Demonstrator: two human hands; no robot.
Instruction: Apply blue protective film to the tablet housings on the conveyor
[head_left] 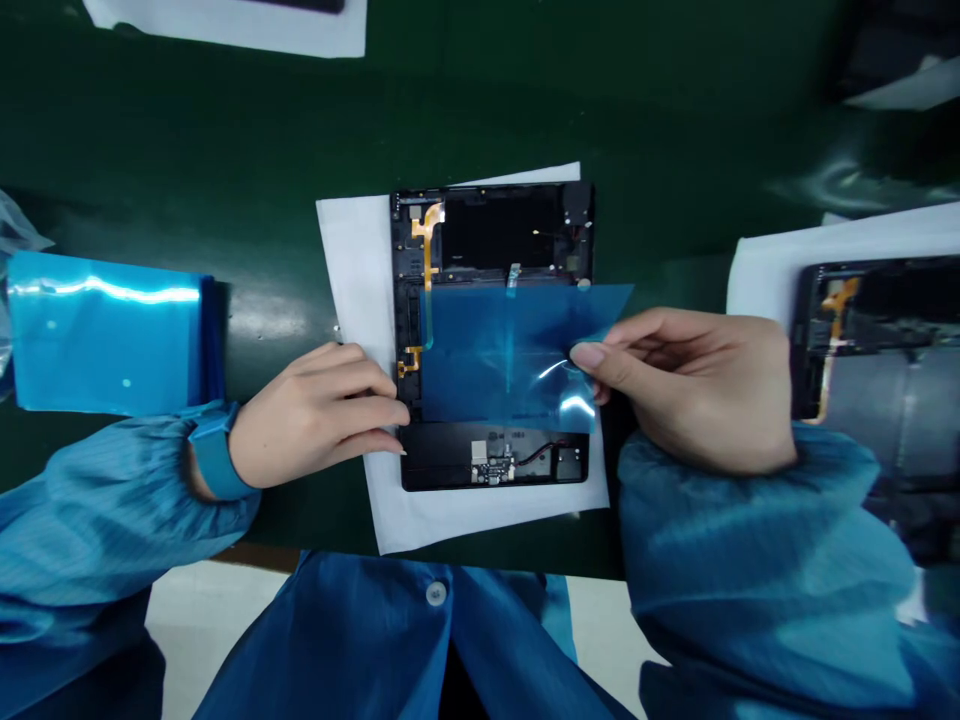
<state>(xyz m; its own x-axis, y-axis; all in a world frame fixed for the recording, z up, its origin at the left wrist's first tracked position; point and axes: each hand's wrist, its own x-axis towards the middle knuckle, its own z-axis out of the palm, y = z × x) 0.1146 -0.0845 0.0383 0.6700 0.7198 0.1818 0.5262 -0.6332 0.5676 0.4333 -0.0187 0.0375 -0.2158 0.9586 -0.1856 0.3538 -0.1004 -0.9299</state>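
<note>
An opened tablet lies on white paper, its circuit parts and orange flex cables bare. My right hand pinches the right edge of a see-through blue film sheet between thumb and fingers. That sheet covers the tablet's middle, and its upper right corner sticks out past the frame. Whether it touches the parts beneath I cannot tell. At the tablet's left edge rests my left hand, fingers loosely stretched and a little apart, fingertips on the frame. A blue band circles the left wrist.
A stack of blue film sheets lies at the left on the green table. Another opened tablet sits on paper at the right. White paper with a dark object on it shows at the top.
</note>
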